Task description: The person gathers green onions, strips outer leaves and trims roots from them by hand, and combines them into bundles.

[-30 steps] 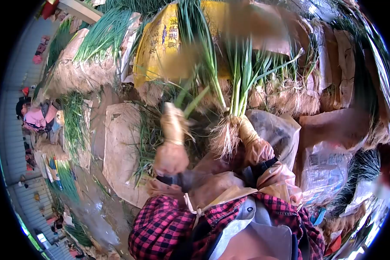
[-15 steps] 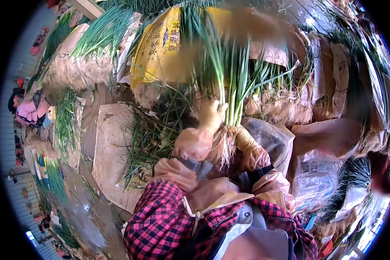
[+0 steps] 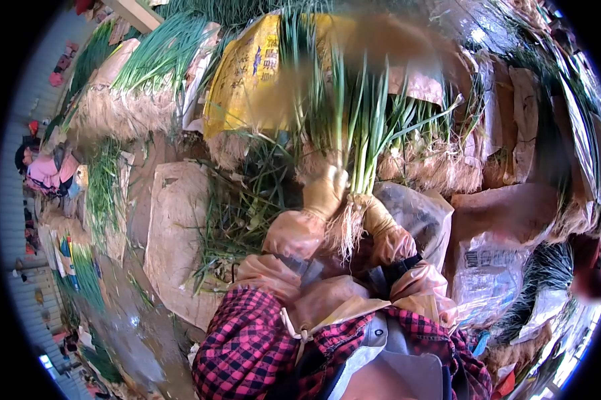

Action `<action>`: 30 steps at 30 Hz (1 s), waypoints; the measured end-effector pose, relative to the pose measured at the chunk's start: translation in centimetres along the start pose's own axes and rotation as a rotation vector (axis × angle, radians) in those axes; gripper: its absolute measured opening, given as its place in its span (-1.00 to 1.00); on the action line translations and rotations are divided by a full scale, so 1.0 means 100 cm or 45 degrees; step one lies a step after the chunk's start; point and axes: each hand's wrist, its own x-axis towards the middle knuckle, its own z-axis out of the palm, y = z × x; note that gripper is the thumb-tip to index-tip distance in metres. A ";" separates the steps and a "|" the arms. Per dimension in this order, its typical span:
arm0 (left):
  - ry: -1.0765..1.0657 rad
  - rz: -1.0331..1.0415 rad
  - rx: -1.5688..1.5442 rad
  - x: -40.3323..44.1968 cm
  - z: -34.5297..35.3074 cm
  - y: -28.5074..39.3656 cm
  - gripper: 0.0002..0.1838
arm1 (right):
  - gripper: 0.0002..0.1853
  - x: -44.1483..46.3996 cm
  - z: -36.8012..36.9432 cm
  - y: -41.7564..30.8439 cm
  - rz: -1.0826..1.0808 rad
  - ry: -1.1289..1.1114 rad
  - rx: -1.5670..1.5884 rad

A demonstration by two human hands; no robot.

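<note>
My right hand [image 3: 375,212], in a tan glove, grips a bunch of green onions [image 3: 364,150] just above the roots. Their pale, stringy roots [image 3: 345,230] hang down between my wrists. To the left of this bunch, my gloved left hand [image 3: 325,190] is closed around the lower end of more green onion stalks [image 3: 338,127]; part of its fingers is hidden, and those stalks overlap others behind. The leaves of both point away from me. Plastic sleeve covers [image 3: 295,235] wrap my forearms.
Loose green leaves [image 3: 240,213] lie left of my hands beside a flattened sack [image 3: 174,227]. Behind stands a yellow sack [image 3: 240,83] with rooted onions around it. A clear plastic-wrapped bundle [image 3: 487,270] is at the right. Another person in pink [image 3: 50,170] sits far left.
My left hand has drawn slightly toward me and turned, and the stalks at it now look more spread. My right hand has stayed in place with its bunch.
</note>
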 end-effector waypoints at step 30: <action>-0.604 -0.187 -0.366 -0.007 -0.014 -0.030 -0.73 | -0.99 -0.121 0.045 -0.034 -0.148 -0.412 -0.082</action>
